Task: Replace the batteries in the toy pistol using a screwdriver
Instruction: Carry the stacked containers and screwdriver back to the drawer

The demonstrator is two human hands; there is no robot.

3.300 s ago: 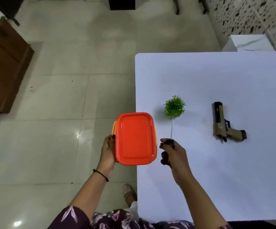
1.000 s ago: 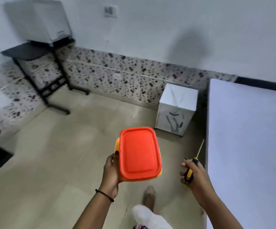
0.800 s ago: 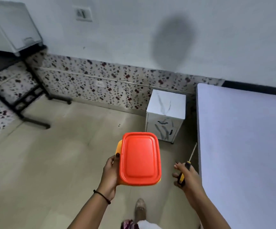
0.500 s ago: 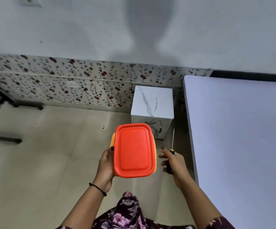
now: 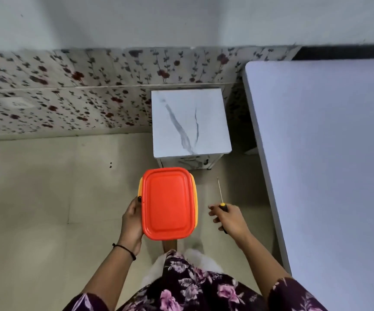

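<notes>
My left hand (image 5: 132,221) grips the left side of a yellow box with an orange lid (image 5: 169,203), held level over the floor. My right hand (image 5: 229,219) holds a screwdriver (image 5: 221,198) by its black and yellow handle, the thin metal shaft pointing away from me. The white table (image 5: 329,153) fills the right side of the view. The toy pistol is out of view.
A small white marble-patterned cabinet (image 5: 190,122) stands against the flowered wall panel (image 5: 69,93), just ahead of the box and left of the table. Beige tiled floor (image 5: 47,198) spreads to the left. My floral dress (image 5: 188,286) shows below.
I have turned away from the table's front and moved towards the small cabinet, which has come closer. Both hands keep the same grips on box and screwdriver. The pistol has left the view.
</notes>
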